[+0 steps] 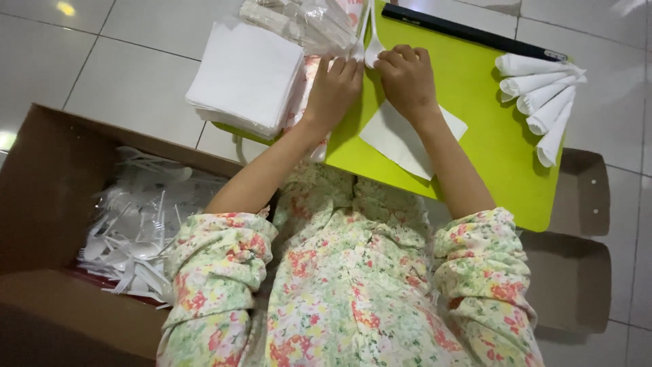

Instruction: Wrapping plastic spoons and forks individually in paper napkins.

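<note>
My left hand (334, 87) and my right hand (406, 78) meet over a lime-green board (489, 136), fingers closed around white plastic cutlery (369, 42), a spoon and what looks like a fork, whose tips stick up above my fingers. Under my right wrist a single white napkin (397, 139) lies flat on the board. A thick stack of white napkins (246, 73) sits just left of my left hand. Several rolled white napkin bundles (543, 98) lie fanned at the board's right edge.
A brown cardboard box (41, 204) at the left holds a heap of white plastic spoons and forks (136, 231). Clear plastic wrappers (302, 20) lie behind the napkin stack. A long black strip (468, 30) rests on the board's far edge. Another cardboard flap (577, 265) lies at the right on the white tile floor.
</note>
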